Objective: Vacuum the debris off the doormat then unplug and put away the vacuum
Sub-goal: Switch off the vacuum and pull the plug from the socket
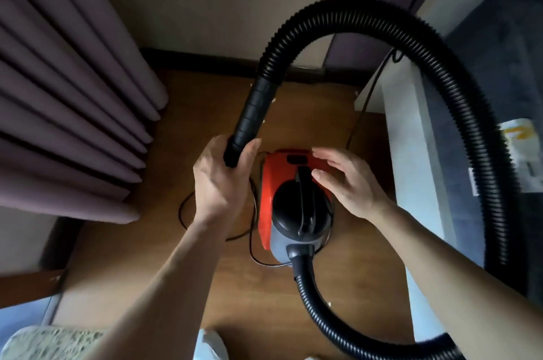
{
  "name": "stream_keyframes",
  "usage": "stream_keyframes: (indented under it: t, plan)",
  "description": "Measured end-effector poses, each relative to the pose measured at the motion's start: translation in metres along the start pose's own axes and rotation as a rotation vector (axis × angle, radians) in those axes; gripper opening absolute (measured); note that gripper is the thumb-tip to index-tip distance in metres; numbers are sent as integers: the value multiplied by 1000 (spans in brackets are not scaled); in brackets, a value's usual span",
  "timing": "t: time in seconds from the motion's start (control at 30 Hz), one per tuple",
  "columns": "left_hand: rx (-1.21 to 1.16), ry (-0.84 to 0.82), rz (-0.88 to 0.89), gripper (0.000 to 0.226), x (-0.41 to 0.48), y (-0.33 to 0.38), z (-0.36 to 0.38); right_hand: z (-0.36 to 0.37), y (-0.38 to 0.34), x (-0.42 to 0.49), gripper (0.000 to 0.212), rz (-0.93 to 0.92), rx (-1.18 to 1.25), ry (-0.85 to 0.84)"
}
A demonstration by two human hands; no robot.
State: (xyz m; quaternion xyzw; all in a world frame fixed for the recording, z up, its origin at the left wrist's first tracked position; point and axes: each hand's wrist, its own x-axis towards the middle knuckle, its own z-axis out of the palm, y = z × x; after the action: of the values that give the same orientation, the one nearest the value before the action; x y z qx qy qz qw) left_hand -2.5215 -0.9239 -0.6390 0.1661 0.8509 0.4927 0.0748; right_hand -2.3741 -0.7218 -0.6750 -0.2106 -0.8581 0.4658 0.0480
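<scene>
Over the vacuum (pixel 289 208), left hand (pixel 219 180) clasps hose (pixel 250 117); right hand (pixel 349 183) spread

The vacuum (pixel 291 201) is bright red with a grey lower body and a black domed top and handle, and its ribbed hose (pixel 382 24) is black. Mauve pleated curtains (pixel 67 80) hang beside a warm brown wooden floor (pixel 205 112), crossed by a thin black cord (pixel 252 245).

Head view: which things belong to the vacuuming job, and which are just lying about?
Job: vacuum, hose, its nozzle in the left hand, cord, right hand open over the vacuum.
Lying about: curtain, grey furniture.
</scene>
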Motion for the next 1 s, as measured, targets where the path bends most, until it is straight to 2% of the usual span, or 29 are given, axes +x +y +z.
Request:
stream_keyframes:
  t: [0.1, 0.23, 0.33, 0.63, 0.83, 1.0]
  plan:
    - [-16, -19, 59, 32, 20, -14, 16, 22, 29, 28, 82, 13, -22, -156]
    - [-84, -35, 126, 20, 33, -28, 33, 34, 59, 58, 96, 51, -241, -260]
    - [-105, -31, 192, 27, 44, -34, 48, 35, 77, 71, 103, 74, -383, -351]
    - [-172, -71, 260, 30, 67, -27, 74, 46, 100, 73, 92, 37, -248, -284]
    - [-187, -68, 270, 34, 64, -25, 62, 47, 102, 75, 98, 93, -248, -369]
    - [-208, -55, 258, 30, 60, -17, 53, 44, 97, 70, 97, 90, -278, -340]
